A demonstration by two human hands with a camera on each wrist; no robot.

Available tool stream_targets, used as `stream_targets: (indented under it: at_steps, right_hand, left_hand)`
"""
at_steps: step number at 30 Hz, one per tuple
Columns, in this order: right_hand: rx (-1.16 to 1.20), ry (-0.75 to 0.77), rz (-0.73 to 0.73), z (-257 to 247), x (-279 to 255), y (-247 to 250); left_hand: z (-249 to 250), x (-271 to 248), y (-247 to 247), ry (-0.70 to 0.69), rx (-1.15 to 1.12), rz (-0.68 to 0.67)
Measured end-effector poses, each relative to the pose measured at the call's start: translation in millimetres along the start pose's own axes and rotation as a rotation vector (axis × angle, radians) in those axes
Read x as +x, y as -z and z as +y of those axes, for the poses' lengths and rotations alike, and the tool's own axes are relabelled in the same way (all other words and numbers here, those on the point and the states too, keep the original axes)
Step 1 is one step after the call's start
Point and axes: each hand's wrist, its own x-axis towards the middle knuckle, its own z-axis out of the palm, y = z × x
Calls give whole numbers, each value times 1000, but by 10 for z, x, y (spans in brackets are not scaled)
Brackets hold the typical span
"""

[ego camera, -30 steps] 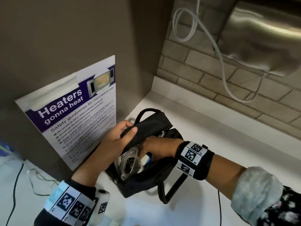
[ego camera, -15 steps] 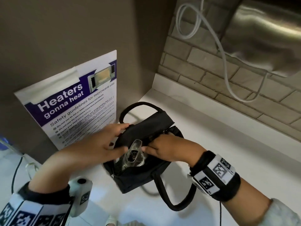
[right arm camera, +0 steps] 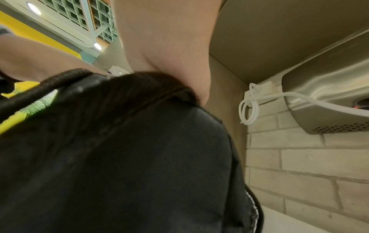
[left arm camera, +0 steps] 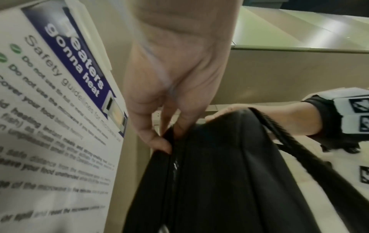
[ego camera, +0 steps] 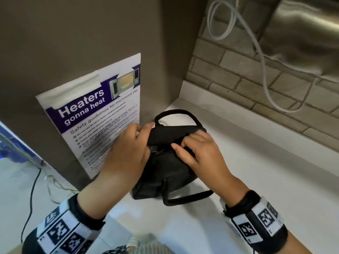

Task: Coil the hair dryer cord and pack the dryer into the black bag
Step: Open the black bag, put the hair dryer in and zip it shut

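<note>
**Dryer nearly hidden, bag being drawn shut**

Nearest the camera, both wrists are reaching forward over the white table [ego camera: 256,162] towards the black bag [ego camera: 165,173], which is sitting on the table close to the left wall. The near carry strap [ego camera: 189,197] is lying slack on the table just in front of the bag.

The left hand [ego camera: 126,153] is pinching the left end of the bag's opening; in the left wrist view the thumb and fingers [left arm camera: 159,142] are closing on the fabric edge there. The right hand [ego camera: 198,151] is curling over the top flap at the right end and pressing it down; what exactly its fingertips are gripping I cannot tell.

Between the hands, a small bright patch of the hair dryer [ego camera: 153,149] is showing through the remaining gap, so the dryer is judged to be inside the bag. The cord is not visible, probably tucked in with it. Packing is looking almost done; what seems left is closing the opening fully, and any zip is too blurred to judge.

Further off, the far strap [ego camera: 174,112] is arching above the bag, and the microwave safety poster [ego camera: 95,114] is standing against the left wall.
</note>
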Motion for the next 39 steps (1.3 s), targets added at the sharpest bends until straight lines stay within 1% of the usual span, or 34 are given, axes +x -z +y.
stream_targets:
  at_steps: [3, 5, 6, 9, 11, 13, 15, 16, 18, 20, 21, 23, 26, 29, 32, 34, 39]
  right_hand:
    - [-44, -9, 110, 7, -45, -31]
    - [-54, -23, 130, 2, -62, -52]
    - [-52, -35, 130, 2, -69, -58]
    - [-27, -64, 133, 9, -74, -59]
    - [-16, -73, 121, -2, -70, -71]
    - [-4, -76, 105, -21, -72, -101]
    - [16, -87, 100, -43, -86, -131]
    - [29, -95, 100, -53, -93, -139]
    - [55, -114, 95, -71, -95, -135]
    - [76, -125, 93, -98, -95, -115]
    - [86, -127, 95, -115, -100, -103]
    - [113, -125, 99, -156, -115, -82]
    - [133, -62, 95, -199, -141, -69]
    - [128, -1, 77, -186, -141, -59]
    - [121, -11, 67, -151, -116, -29]
    - [120, -7, 55, -152, -111, -20]
    - [149, 2, 21, -162, -128, -53]
  left_hand:
    - [42, -59, -53, 41, -57, 80]
    - [28, -111, -63, 77, -100, 113]
    - [-3, -131, -73, 113, -120, 98]
    - [-164, -213, -121, 259, -120, -79]
    - [-295, -269, -152, 337, -129, -231]
    - [-369, -292, -183, 449, -292, -376]
    - [-396, -286, -233, 588, -464, -412]
    - [-415, -275, -257, 635, -496, -417]
    - [-484, -239, -310, 680, -496, -451]
    - [-549, -235, -335, 717, -476, -533]
    - [-567, -246, -349, 715, -454, -582]
    - [-551, -285, -352, 652, -396, -655]
    - [-494, -304, -346, 575, -416, -648]
    - [-479, -278, -311, 623, -552, -635]
    - [-474, -276, -276, 676, -652, -670]
    - [-474, -288, -286, 690, -670, -666]
    - [-475, -311, -349, 653, -666, -676]
